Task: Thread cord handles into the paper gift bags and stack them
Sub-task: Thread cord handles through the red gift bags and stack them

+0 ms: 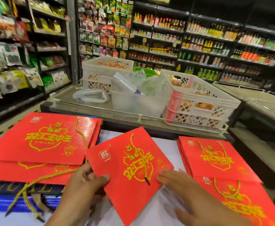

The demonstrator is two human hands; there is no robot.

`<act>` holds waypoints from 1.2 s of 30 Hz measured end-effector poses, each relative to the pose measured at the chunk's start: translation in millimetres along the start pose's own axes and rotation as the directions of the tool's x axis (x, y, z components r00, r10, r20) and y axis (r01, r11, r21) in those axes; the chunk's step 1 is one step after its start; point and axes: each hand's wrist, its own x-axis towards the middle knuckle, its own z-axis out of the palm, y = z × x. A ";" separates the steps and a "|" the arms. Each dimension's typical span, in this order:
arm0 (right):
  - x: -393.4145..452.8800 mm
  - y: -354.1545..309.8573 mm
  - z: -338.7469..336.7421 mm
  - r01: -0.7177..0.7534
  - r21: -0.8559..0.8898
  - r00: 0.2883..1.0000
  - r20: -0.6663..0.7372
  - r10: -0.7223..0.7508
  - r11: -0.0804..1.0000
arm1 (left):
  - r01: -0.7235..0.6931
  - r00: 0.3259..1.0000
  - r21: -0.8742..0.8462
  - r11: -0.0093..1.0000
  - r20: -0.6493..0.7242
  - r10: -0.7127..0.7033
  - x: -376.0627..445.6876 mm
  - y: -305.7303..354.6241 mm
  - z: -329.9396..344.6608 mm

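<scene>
A flat red paper gift bag with gold print lies tilted in the middle of the white surface. A gold cord with a black tip runs down its face. My left hand grips the bag's left edge, thumb on top. My right hand rests flat, fingertips touching the bag's right edge. A pile of red bags lies at the left with a gold cord trailing off it. Another pile of red bags with cord handles lies at the right.
Behind the work surface a counter carries white lattice crates of eggs, a clear plastic bin with plastic bags, and another white crate. Shop shelves full of packets and bottles line the back and left. A blue printed item lies at lower left.
</scene>
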 end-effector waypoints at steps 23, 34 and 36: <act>52.8 -18.3 46.9 -0.352 0.283 0.924 -0.049 0.379 0.892 | -0.239 0.955 0.494 0.836 0.277 0.109 -23.9 -45.4 -8.1; 59.6 -51.5 59.6 -0.223 0.812 0.823 -0.140 0.551 0.539 | -0.362 0.915 0.859 0.362 0.253 0.314 8.9 -47.9 17.3; 58.4 -49.4 59.7 -0.208 0.821 0.817 -0.153 0.556 0.532 | -0.332 0.923 0.876 0.350 0.226 0.311 11.5 -45.3 18.1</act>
